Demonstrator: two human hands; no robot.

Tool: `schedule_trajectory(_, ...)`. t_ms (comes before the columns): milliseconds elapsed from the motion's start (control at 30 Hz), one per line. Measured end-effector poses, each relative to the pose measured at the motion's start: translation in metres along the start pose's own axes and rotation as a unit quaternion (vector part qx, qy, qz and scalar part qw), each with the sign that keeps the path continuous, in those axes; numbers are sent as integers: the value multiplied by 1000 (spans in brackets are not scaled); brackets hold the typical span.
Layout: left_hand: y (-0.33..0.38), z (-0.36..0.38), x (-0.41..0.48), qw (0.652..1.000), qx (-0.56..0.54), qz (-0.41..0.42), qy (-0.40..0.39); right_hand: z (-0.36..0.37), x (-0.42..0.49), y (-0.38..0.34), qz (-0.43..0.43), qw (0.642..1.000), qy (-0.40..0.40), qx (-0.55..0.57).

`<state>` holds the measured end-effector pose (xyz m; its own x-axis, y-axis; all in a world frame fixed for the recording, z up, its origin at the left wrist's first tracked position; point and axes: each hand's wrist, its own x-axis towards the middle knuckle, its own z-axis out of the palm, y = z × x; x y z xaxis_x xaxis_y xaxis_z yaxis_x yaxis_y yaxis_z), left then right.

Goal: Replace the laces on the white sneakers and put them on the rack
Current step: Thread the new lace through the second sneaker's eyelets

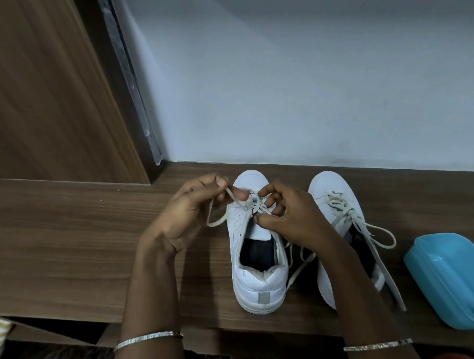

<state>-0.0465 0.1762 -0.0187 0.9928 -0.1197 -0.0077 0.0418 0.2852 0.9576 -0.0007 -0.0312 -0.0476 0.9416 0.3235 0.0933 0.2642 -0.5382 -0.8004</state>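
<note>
Resting on the wooden bench [70, 241], toes toward the pale wall [307, 67]: two white sneakers, side by side and just apart. Item one, the sneaker in work [257, 276], stands upright between the forearms, its cream lace [214, 224] threaded only through the eyelets near the toe. Left hand [188, 208]: thumb and forefinger pinch one free run of that lace, drawn out to the side in a slack loop. Right hand [289, 217]: fingers curled over the crossings, thumb and fingertips nipping the lace at the eyelets. Handling, by judgement — lace flat, soft and limp, best taken close to its tip for threading; shoe light, fairly stiff in sole and heel, likely to slide on the smooth board unless steadied, best lifted by the heel collar. Item two, the second sneaker [330, 186], carries a trailing lace [388, 278] whose long ends run over the bench toward a blue plastic box [452, 278] — a snag risk when either shoe is lifted. Also present: brown wooden panel [36, 93] at left; a thin bangle [147, 339] on each wrist. No rack can be told for certain; the dark opening under the bench edge is unreadable.
</note>
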Motion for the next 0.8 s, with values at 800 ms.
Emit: schedule_trajectory(800,-21,-35,-9,896,352,-245,-112,-14,-4,-2,24,997,-65,31)
